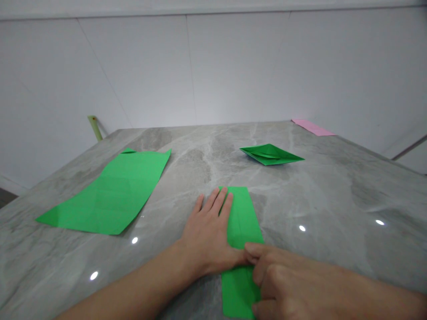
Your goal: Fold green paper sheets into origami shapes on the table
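Observation:
A folded green paper strip lies lengthwise in front of me on the table. Across its left edge my left hand is laid flat, fingers spread and pointing away, its thumb stretched over the strip. My right hand has its fingers curled in at the strip's right edge, the fingertips touching the paper beside my left thumb. Part of the strip's near right side is hidden under that hand. Farther off to the right sits a folded green paper boat shape, apart from both hands.
A larger green paper sheet with raised corners and crease lines lies on the left of the grey marbled table. A pink paper rests at the far right edge. Behind stands a white panelled wall; a pale green object shows beyond the left edge.

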Tool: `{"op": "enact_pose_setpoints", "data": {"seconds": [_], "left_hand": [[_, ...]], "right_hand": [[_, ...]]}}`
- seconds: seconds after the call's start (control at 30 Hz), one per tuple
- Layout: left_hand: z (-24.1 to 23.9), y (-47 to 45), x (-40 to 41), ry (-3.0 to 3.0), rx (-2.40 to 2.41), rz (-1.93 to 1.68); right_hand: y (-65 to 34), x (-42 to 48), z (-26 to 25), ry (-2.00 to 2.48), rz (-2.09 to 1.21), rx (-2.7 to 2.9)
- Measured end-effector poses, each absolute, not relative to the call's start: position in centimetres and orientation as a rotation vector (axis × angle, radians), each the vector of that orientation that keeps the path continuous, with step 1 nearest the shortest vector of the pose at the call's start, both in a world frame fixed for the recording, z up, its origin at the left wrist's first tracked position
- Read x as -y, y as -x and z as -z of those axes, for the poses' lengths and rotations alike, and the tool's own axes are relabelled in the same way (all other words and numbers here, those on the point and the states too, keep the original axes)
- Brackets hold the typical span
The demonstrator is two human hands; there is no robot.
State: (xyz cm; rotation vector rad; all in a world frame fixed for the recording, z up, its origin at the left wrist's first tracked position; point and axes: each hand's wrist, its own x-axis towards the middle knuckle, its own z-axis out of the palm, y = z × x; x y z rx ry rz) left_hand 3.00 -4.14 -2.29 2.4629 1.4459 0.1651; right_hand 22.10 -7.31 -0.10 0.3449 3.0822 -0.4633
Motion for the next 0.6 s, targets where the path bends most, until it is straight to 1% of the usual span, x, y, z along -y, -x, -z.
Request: {"op": "enact_pose_setpoints", "data": {"seconds": [0.17,0.23,0.37,0.47,0.6], "left_hand": [[2.0,-3.1,4.2,-2.457,-1.451,-0.139],[1.7,-2.9,4.3,-2.473,-1.415,-0.094],[1.1,-2.1,4.3,-2.551,-1.26,0.035],[0.9,-1.6,4.2,-2.581,-1.219,0.076],[0.8,-1.4,4.2,-2.6,-1.181,0.07]], "right_hand": [[-22.4,7.3,1.5,-0.277,0.633,-3.117],[-22.5,7.1,1.8,-0.283,0.659,-3.123],[-22.2,6.3,1.3,-0.148,0.678,-3.151],[-21.8,5.8,0.7,-0.264,0.632,-3.185],[-21.7,5.2,0.5,-0.454,0.649,-3.182]]}}
